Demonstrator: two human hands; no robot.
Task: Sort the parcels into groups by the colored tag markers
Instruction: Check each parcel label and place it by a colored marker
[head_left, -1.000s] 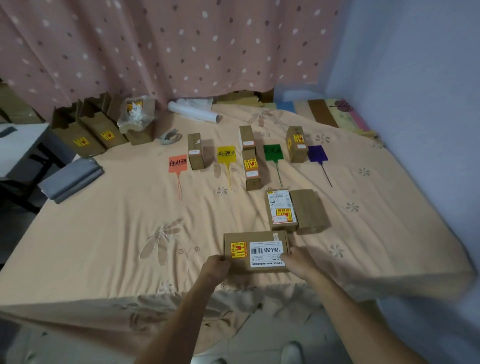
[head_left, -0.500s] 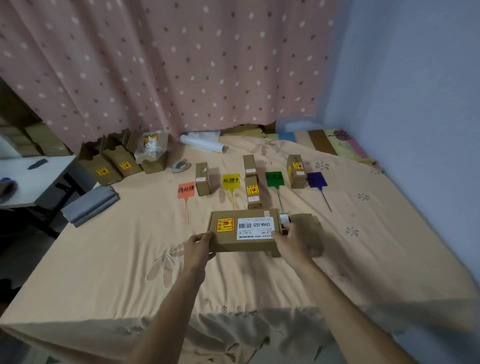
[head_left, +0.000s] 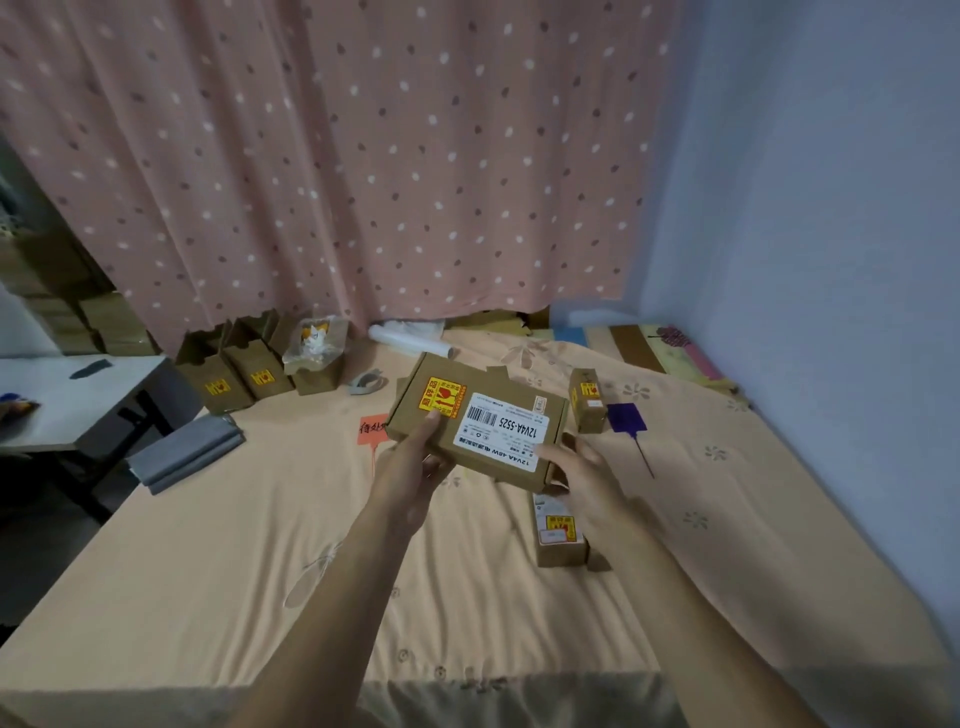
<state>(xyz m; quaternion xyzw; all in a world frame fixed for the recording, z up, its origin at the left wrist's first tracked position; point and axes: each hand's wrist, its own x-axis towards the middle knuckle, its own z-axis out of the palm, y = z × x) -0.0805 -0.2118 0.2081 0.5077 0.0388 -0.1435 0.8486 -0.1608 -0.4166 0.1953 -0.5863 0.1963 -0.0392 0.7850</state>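
Note:
I hold a flat brown parcel (head_left: 480, 421) in the air over the bed, tilted, with a yellow fragile sticker and a white barcode label on top. My left hand (head_left: 410, 467) grips its near left edge and my right hand (head_left: 584, 470) its near right corner. It hides the yellow and green tags and the parcels behind it. The orange tag (head_left: 371, 428) shows at its left, the purple tag (head_left: 626, 418) at its right beside a small upright parcel (head_left: 587, 400). Another parcel (head_left: 558, 530) lies on the bed below my right hand.
Several open brown boxes (head_left: 236, 371) stand at the bed's back left, one holding a plastic bag. A white roll (head_left: 410, 340) and a tape dispenser (head_left: 366, 382) lie near the curtain. Folded grey cloth (head_left: 184, 457) sits at the left edge. A white table (head_left: 67, 400) stands left of the bed.
I have lifted the flat parcel from the bed's near edge up and forward, and it now tilts in the air in front of the tags. The camera view has risen.

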